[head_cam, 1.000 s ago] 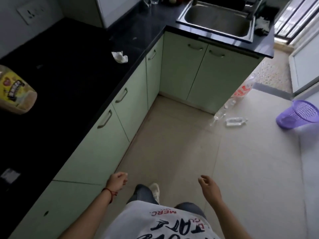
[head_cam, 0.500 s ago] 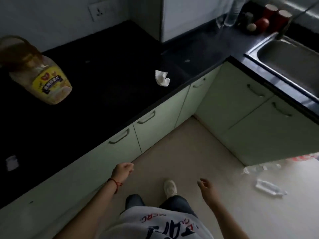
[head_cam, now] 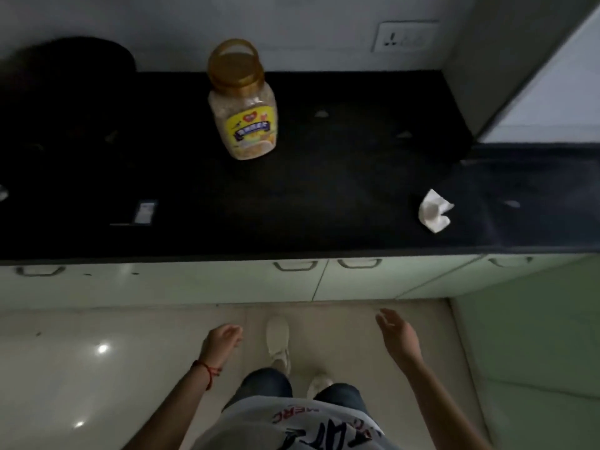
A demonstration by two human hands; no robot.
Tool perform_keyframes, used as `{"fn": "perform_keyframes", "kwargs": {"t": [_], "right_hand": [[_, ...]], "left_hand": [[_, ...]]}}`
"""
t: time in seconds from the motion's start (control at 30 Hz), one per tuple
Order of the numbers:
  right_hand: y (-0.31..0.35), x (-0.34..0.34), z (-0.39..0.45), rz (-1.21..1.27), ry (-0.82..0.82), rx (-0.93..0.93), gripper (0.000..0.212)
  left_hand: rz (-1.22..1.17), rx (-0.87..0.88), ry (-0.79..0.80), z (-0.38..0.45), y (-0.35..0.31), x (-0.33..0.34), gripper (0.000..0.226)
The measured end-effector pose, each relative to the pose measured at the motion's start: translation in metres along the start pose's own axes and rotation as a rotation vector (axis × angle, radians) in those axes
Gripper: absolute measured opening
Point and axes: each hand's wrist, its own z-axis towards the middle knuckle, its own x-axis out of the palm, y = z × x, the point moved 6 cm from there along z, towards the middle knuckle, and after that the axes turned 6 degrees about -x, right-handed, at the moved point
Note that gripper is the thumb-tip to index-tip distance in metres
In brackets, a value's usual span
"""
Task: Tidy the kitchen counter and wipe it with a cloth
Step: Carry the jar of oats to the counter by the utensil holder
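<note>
A black kitchen counter (head_cam: 324,196) stretches across the view in front of me. On it stands a clear plastic jar (head_cam: 243,102) with a gold lid and a yellow label, near the back wall. A crumpled white tissue (head_cam: 434,211) lies near the counter's front edge at the right. My left hand (head_cam: 220,341) hangs below the counter edge with loosely curled fingers and holds nothing. My right hand (head_cam: 397,334) is further right, fingers relaxed and empty. Both hands are well short of the counter. No cloth is visible.
A small dark flat object with a pale label (head_cam: 144,212) lies at the counter's left front. A dark rounded shape (head_cam: 71,56) sits at the back left. A wall socket (head_cam: 404,37) is above. Pale green cabinet doors (head_cam: 227,280) run below; a white appliance (head_cam: 552,92) stands at right.
My view has swung left from the sink corner to face the counter squarely; the jar now sits centred and the tissue at the right. Both hands stay low and empty.
</note>
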Motion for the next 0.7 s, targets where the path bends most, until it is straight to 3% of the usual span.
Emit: {"fn": "perform_keyframes", "kwargs": {"t": [0.1,0.17,0.2,0.27,0.4,0.53,0.7], "right_hand": [[0.045,0.009,0.010,0.082,0.010,-0.107,0.041],[0.077,0.011,0.018,0.148,-0.007,-0.190,0.060],[0.092,0.011,0.024,0.184,-0.007,-0.218,0.054],[0.127,0.011,0.040,0.249,-0.011,-0.265,0.014],[0.195,0.007,0.086,0.310,-0.062,-0.352,0.013],[0.259,0.010,0.132,0.302,-0.054,-0.409,0.029],[0.325,0.023,0.188,0.319,0.034,-0.438,0.048]], "left_hand": [[-0.029,0.112,-0.027,0.002,-0.026,-0.015,0.008],[-0.046,0.213,-0.038,0.004,-0.052,-0.026,0.006],[-0.065,0.255,-0.047,0.005,-0.068,-0.032,0.008],[-0.120,0.323,-0.071,0.007,-0.103,-0.046,0.019],[-0.165,0.441,-0.096,0.023,-0.174,-0.072,0.017],[-0.162,0.497,-0.092,0.047,-0.240,-0.092,0.018],[-0.175,0.439,-0.230,0.087,-0.288,-0.109,0.042]]}}
